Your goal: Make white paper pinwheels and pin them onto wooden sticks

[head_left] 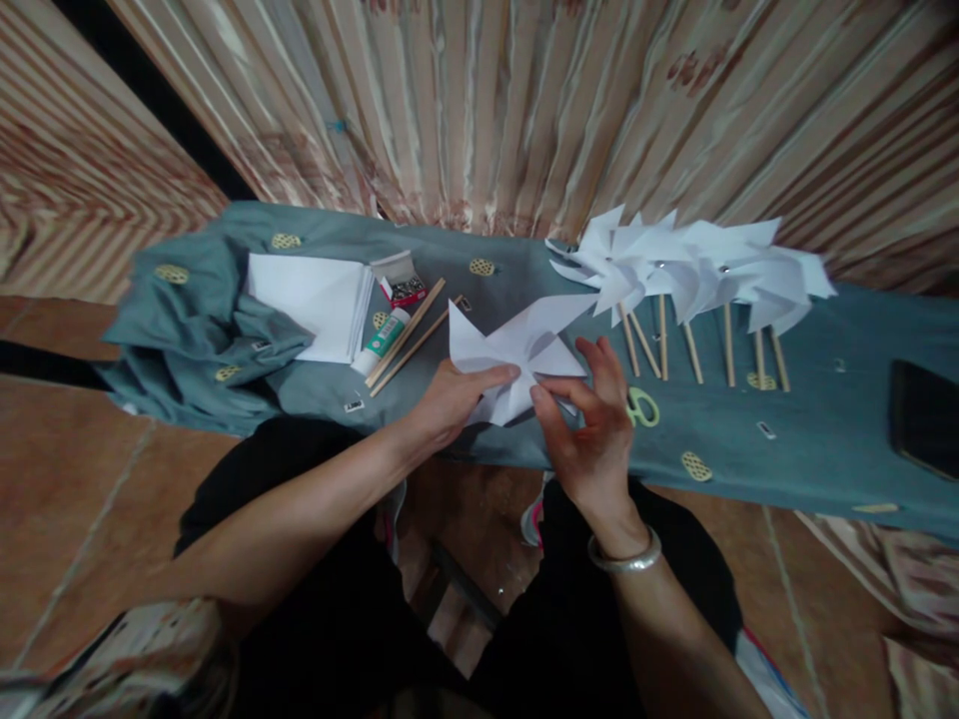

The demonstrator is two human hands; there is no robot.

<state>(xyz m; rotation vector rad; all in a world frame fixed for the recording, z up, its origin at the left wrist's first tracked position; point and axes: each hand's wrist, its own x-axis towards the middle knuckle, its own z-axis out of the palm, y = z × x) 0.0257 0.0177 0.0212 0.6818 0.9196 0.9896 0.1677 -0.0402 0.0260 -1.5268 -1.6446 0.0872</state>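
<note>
Green cloth-covered bench (816, 429) below striped curtains (465, 120), a white paper pinwheel (524, 335) held above its near side
Between both hands, the pinwheel has its blades spread: the left hand (450, 399) grips its left side, thumb laid near the centre, while the right hand (595, 429) pinches paper just below the centre between thumb and forefinger, the other fingers bent and raised; just beside the right hand lies a pale green scissor handle (644, 406); left of the pinwheel are loose sticks (406, 336), a green-and-white tube (382, 340), an open red box (403, 285) and a paper stack (315, 305); farther right, overlapping pinwheels on sticks (689, 265) line the far side, a dark flat object (925, 419) well beyond
</note>
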